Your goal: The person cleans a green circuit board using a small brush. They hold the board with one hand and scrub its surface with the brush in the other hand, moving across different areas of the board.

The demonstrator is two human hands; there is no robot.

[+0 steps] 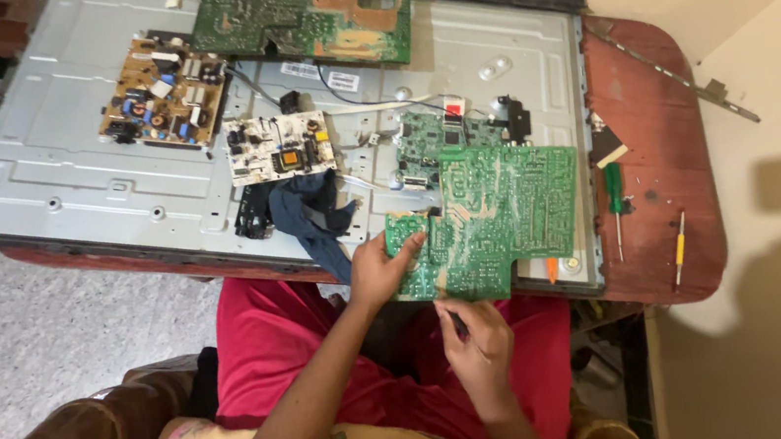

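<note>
L hand (pixel 379 272) is gripping the green circuit board (pixel 495 221) by its left edge, fingers closed on it, tilting it solder side up at the metal panel (pixel 57 171) front edge w/ access from below. R hand (pixel 476 336) is pinching a thin dark tool (pixel 456 321) just beneath the board; green screwdriver (pixel 615 202) is lying w/in reach on the table (pixel 656 117).

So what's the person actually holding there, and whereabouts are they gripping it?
The left hand grips the green circuit board at its lower left corner. The right hand holds a thin dark tool; the grip spot is hidden.
</note>
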